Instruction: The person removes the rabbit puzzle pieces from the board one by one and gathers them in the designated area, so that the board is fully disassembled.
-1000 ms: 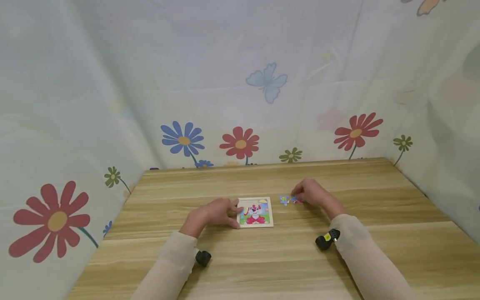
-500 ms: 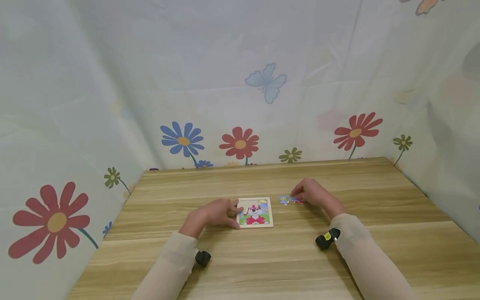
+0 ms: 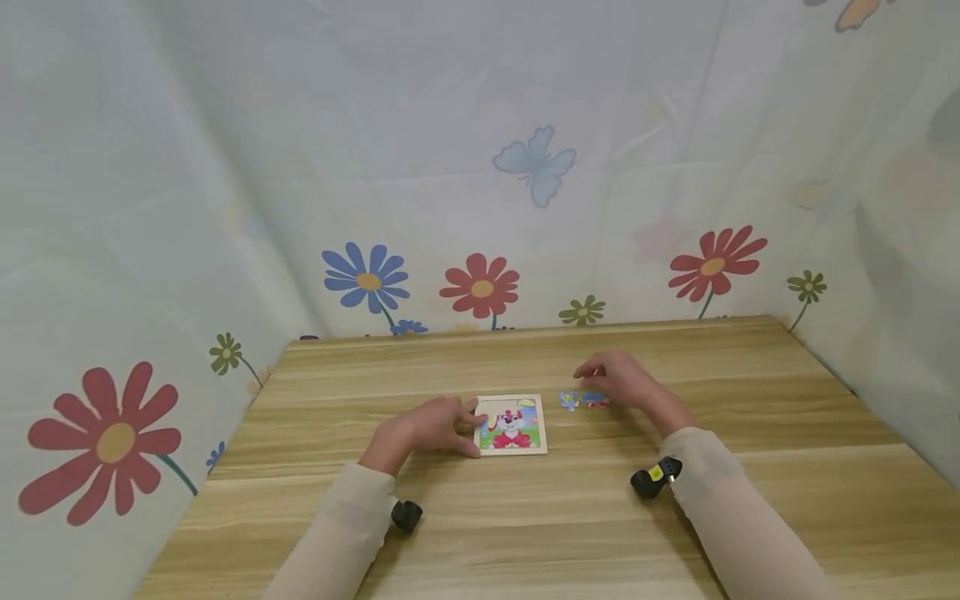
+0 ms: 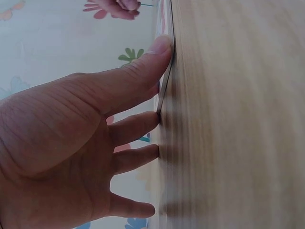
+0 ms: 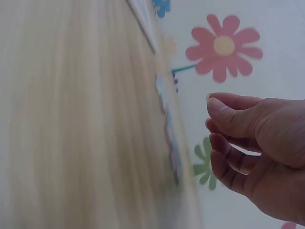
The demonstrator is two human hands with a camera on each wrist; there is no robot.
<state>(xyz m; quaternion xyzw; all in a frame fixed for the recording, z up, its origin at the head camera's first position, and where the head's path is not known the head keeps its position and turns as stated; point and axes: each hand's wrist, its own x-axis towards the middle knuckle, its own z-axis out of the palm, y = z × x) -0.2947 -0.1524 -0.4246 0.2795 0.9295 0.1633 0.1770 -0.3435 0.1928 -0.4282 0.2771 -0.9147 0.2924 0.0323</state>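
A square jigsaw puzzle board [image 3: 543,433] with a light wooden rim lies flat on the table, showing a cartoon animal in red. Its upper left part is pale and bare. My left hand [image 3: 435,423] rests at its left side. In the left wrist view the thumb [image 4: 159,45] touches the board's edge and the straight fingers are spread. Right of the board lie puzzle pieces, one blue with yellow [image 3: 568,401], another blue and red [image 3: 596,400]. My right hand [image 3: 621,380] hovers just above these, holding nothing, fingers loosely bent, thumb near the index fingertip in the right wrist view.
The wood-grain table [image 3: 480,533] reaches back to a pale curtain [image 3: 420,167] printed with flowers and a butterfly. Black wrist cameras [image 3: 407,517] sit on the beige sleeves.
My right hand has lifted off the blue and red piece, its fingers shifting slightly up and left, uncovering more of that piece. My left hand and the board have stayed put.
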